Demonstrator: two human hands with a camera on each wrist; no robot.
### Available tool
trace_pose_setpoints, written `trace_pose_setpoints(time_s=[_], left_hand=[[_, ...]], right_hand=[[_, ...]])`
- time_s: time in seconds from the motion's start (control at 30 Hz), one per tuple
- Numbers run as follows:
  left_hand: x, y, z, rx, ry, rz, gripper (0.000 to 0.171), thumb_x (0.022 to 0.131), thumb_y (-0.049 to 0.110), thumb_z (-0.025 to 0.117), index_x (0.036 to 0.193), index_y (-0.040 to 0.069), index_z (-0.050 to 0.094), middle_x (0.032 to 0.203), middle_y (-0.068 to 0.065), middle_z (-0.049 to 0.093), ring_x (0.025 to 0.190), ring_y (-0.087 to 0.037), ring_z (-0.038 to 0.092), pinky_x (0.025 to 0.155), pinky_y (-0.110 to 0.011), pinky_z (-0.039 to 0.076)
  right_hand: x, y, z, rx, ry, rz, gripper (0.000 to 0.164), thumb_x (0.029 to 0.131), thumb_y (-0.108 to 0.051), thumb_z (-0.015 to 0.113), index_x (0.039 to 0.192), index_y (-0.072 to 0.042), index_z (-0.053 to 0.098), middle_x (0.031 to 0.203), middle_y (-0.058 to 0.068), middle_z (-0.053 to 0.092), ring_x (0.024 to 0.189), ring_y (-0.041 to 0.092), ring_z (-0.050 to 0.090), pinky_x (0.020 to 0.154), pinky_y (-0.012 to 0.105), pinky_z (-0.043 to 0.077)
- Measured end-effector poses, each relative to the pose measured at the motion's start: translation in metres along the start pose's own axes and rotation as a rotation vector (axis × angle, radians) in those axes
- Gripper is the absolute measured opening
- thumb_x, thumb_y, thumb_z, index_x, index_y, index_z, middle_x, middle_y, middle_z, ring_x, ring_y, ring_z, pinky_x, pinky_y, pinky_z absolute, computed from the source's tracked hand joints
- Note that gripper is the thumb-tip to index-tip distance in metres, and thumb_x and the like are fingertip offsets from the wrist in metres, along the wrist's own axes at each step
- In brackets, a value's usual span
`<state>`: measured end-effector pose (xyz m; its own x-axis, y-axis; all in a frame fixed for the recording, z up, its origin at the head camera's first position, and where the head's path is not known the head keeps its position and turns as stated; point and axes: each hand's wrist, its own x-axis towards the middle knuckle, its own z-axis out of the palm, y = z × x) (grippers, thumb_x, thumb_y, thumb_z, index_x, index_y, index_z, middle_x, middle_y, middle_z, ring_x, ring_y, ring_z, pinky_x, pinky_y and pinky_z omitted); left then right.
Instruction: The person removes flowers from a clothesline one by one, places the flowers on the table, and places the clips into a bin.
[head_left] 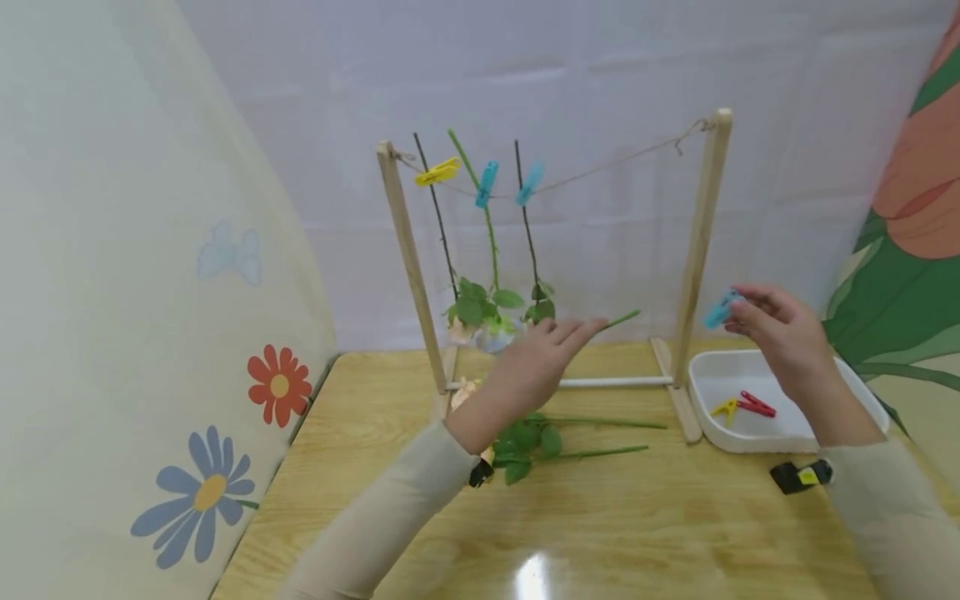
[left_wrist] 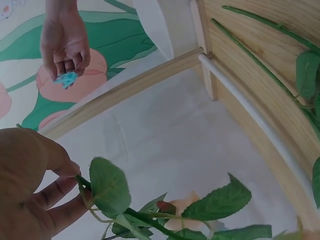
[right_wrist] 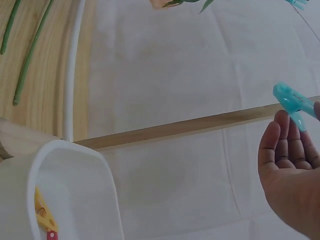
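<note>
My left hand (head_left: 525, 371) pinches the green stem (head_left: 622, 318) of a rose in front of the wooden frame. In the left wrist view its leaves (left_wrist: 107, 187) and peach bloom (left_wrist: 184, 212) show past the fingertips. To the right, my right hand (head_left: 791, 337) holds a blue clothespin (head_left: 722, 308) between thumb and fingers, above a white tray (head_left: 757, 442). Three stems hang bloom-down from the twine (head_left: 615, 160), clipped by a yellow clothespin (head_left: 437, 172) and two blue clothespins (head_left: 487, 183). My left hand partly covers the blooms.
Wooden posts (head_left: 702, 250) stand at both ends of the twine, joined low by a white bar (head_left: 622, 382). Loose rose stems (head_left: 607, 423) lie on the table. Inside the tray are a yellow clothespin (head_left: 726, 410) and a red clothespin (head_left: 757, 404).
</note>
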<state>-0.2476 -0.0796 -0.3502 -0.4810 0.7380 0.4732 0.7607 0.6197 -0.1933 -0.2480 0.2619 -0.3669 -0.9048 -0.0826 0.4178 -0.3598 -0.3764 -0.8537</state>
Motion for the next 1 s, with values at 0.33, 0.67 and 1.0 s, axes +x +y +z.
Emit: trace_pose_setpoints(time_s=[0.33, 0.67, 1.0], left_hand=[[-0.008, 0.008, 0.013, 0.088, 0.072, 0.075, 0.071, 0.088, -0.018, 0.057, 0.152, 0.012, 0.044, 0.122, 0.001, 0.058, 0.079, -0.013, 0.046, 0.047, -0.015, 0.036], [-0.019, 0.018, 0.032, 0.156, -0.041, 0.113, 0.068, 0.095, -0.011, 0.056, 0.155, 0.016, 0.039, 0.121, 0.004, 0.057, 0.086, -0.011, 0.051, 0.045, -0.018, 0.029], [-0.021, 0.023, 0.048, 0.149, -0.092, 0.144, 0.075, 0.09, -0.014, 0.059, 0.156, 0.014, 0.038, 0.121, 0.004, 0.057, 0.085, -0.011, 0.046, 0.05, -0.015, 0.032]], right_hand=[[-0.015, 0.004, -0.019, 0.034, 0.06, 0.031, 0.024, 0.101, 0.004, 0.054, 0.119, -0.003, 0.067, 0.101, 0.005, 0.072, 0.089, 0.015, 0.07, 0.082, 0.022, 0.058], [-0.028, 0.009, -0.036, 0.048, 0.143, 0.082, 0.024, 0.1, 0.003, 0.055, 0.115, -0.007, 0.071, 0.1, 0.002, 0.073, 0.09, 0.012, 0.071, 0.082, 0.021, 0.058], [-0.038, 0.007, -0.059, 0.093, 0.196, 0.077, 0.024, 0.101, 0.005, 0.054, 0.115, -0.004, 0.07, 0.1, 0.003, 0.074, 0.09, 0.012, 0.071, 0.081, 0.023, 0.059]])
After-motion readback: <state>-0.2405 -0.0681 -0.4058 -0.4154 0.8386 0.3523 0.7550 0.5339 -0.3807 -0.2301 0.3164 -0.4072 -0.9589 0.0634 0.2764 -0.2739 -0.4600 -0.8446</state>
